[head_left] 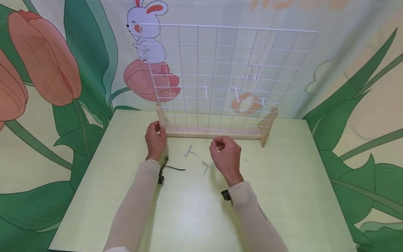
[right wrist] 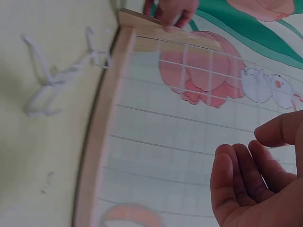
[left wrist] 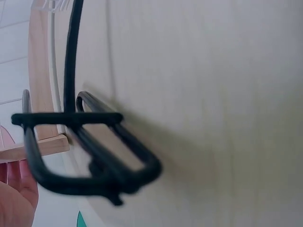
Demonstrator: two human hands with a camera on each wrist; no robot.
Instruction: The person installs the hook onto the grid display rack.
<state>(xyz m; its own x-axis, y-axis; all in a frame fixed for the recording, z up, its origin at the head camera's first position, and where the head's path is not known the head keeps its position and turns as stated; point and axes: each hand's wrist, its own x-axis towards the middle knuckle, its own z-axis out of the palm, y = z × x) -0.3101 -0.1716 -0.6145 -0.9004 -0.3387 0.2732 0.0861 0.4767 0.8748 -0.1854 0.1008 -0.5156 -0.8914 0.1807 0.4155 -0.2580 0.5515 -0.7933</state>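
Observation:
My left hand [head_left: 155, 141] grips the left wooden end piece [head_left: 161, 113] of a stand that holds up a white wire grid panel [head_left: 229, 27]. In the right wrist view, the fingers of that hand [right wrist: 176, 10] lie over the end piece's edge. My right hand [head_left: 227, 155] hovers in front of the stand's base bar, fingers loosely curled; the right wrist view shows nothing between them. Two white hooks, one farther back [head_left: 189, 151] and one nearer [head_left: 206, 164], lie on the table between the hands. A black wire hook [head_left: 174, 168] is beside my left wrist.
Several white hooks [head_left: 236, 92] hang on the grid's middle and right part. The right wooden end piece [head_left: 267, 129] stands on the pale table [head_left: 195, 217]. Behind is a printed curtain [head_left: 94, 52] with tulips and a rabbit.

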